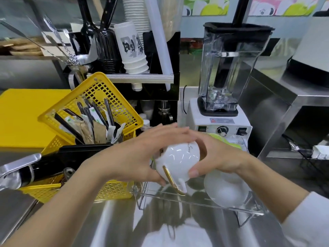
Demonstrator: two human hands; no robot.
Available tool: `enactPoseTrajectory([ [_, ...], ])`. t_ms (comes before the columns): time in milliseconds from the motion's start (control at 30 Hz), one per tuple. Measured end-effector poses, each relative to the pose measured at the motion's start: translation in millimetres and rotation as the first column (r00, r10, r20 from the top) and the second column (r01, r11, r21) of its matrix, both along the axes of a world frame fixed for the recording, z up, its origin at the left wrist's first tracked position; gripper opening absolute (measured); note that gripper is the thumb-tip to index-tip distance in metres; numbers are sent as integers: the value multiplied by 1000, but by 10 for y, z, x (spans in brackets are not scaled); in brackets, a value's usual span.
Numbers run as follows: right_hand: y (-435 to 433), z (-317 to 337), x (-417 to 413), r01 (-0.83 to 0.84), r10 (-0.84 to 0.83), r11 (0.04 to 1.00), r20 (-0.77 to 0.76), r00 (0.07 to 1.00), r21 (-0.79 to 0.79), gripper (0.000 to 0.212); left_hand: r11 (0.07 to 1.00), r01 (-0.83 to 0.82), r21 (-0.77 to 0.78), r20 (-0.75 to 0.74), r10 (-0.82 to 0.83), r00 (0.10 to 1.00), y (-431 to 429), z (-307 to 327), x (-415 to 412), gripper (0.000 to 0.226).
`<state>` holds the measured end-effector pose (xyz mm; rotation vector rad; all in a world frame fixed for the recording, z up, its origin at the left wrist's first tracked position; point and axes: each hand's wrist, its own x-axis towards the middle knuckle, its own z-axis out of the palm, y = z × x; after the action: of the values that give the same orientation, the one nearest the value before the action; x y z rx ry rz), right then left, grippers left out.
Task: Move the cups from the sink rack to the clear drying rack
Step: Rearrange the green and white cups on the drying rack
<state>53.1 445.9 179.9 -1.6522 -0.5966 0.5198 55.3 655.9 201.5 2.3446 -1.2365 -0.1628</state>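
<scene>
1. Far left of the grip: yellow basket [99, 97] tilted on its side, packed with wrapped straws [92, 120] and dark utensils; black-handled tool [26, 172] lying across the lower basket edge.
2. Left hand [135, 157] wrapped over the upper and left side of the white cup [178, 162], fingers closed against its wall, thumb under the body.
3. White cup gripped between both hands, tipped on its side, gold handle [173, 180] pointing down toward the viewer, held above the left part of the clear drying rack [195, 202], not touching it.
4. Right hand [219, 155] pressed to the cup's right side, thumb clamped on the lower wall, fingers curled behind the rim.
5. Below and right of the grip: frosted bowl-like piece [226, 191] resting inside the rack, probably upside down, though blurred.
6. Behind the grip: something green [224, 139] at the rack's far end, mostly hidden; beyond it a blender [224, 82] on its white base.
</scene>
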Motion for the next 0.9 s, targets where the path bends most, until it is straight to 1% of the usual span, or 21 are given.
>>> enactPoseTrajectory([
  [67,26,-18,31,-55,58,997,-66,996,57,81,998,16,-56,37,-14,999,12,-36,-19,85],
  [100,26,-34,45,-57,62,997,-78,995,58,87,997,13,-72,74,-8,997,31,-59,-29,83],
  [167,23,-42,66,-10,11,1000,-86,996,22,89,998,-23,-65,127,31,991,83,-78,-48,84],
  [200,16,-37,75,41,-42,999,-58,997,-24,85,997,-71,-40,125,76,989,103,-69,-53,85],
  [267,8,-11,76,198,-186,969,96,978,-149,64,979,-199,34,127,194,973,120,-46,-50,87],
  [300,0,-4,65,261,-235,949,156,959,-176,54,965,-251,77,139,239,961,113,-48,-40,87],
  [333,2,6,41,282,-252,944,178,951,-173,46,950,-287,121,143,270,952,97,-52,-29,87],
  [400,24,-10,-14,275,-246,949,184,952,-154,33,923,-324,209,116,305,945,31,-71,-14,84],
  [433,36,-39,-42,281,-242,945,218,945,-169,26,910,-330,251,104,313,944,-2,-90,-10,82],
  [500,42,-87,-83,345,-250,909,356,900,-233,15,882,-341,325,126,317,940,-50,-130,3,79],
  [533,38,-99,-101,370,-259,898,395,881,-238,12,869,-346,354,148,313,938,-70,-150,13,78],
  [567,35,-95,-121,363,-263,907,385,884,-215,8,857,-350,378,162,311,937,-89,-169,25,76],
  [600,34,-74,-144,335,-261,924,337,905,-186,6,844,-355,401,171,312,935,-103,-189,41,76],
  [633,28,-62,-160,304,-243,934,290,926,-188,6,834,-361,418,182,313,932,-120,-204,60,76],
  [667,30,-61,-172,274,-206,931,272,940,-240,6,821,-369,435,199,311,929,-126,-220,82,76],
  [700,27,-86,-167,263,-169,908,290,942,-325,9,812,-373,448,219,305,927,-128,-241,107,76],
  [733,20,-128,-158,267,-140,874,316,938,-407,17,803,-377,461,228,303,925,-125,-261,126,76],
  [800,37,-202,-145,297,-101,814,382,919,-499,26,790,-377,483,224,305,926,-128,-305,153,77],
  [900,85,-250,-142,322,-60,766,437,897,-556,16,785,-358,505,211,290,933,-158,-374,168,75],
])
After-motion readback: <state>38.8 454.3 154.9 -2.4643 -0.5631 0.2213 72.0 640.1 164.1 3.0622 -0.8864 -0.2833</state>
